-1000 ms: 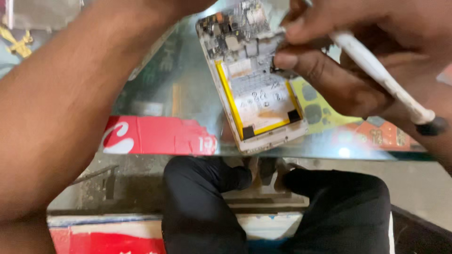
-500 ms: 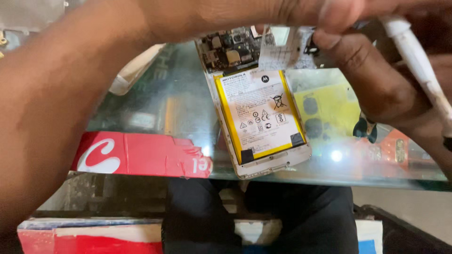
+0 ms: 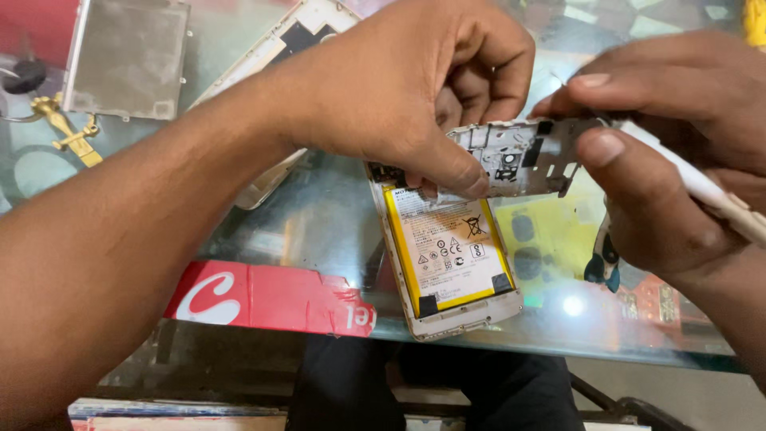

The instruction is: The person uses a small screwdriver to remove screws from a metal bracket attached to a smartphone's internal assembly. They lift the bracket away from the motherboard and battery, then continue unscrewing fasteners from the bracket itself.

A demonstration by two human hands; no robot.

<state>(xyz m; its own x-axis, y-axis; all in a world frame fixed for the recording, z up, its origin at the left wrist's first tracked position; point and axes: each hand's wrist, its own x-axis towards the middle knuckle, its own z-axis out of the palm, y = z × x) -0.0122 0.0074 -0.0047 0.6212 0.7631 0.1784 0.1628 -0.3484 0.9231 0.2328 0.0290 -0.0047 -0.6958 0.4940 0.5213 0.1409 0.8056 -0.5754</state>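
Two hands pinch metal frame (image 3: 519, 156) above opened phone (image 3: 447, 259): left hand (image 3: 407, 88), right hand (image 3: 662, 152) also gripping white tool (image 3: 702, 187).

Opened phone (image 3: 447, 263) lay on glass table (image 3: 319, 215) w/ battery (image 3: 448, 254) in its frame; inner metal frame plate (image 3: 519, 156) was held above phone's top end, betw. left hand (image 3: 407, 88) & right hand (image 3: 662, 160); pen-like tool (image 3: 702, 187) in right hand; metal shield plate (image 3: 128, 56) far left at back; key (image 3: 68, 132) just before it; second phone housing (image 3: 271, 104) behind left forearm; pliers (image 3: 602, 255) right of phone.
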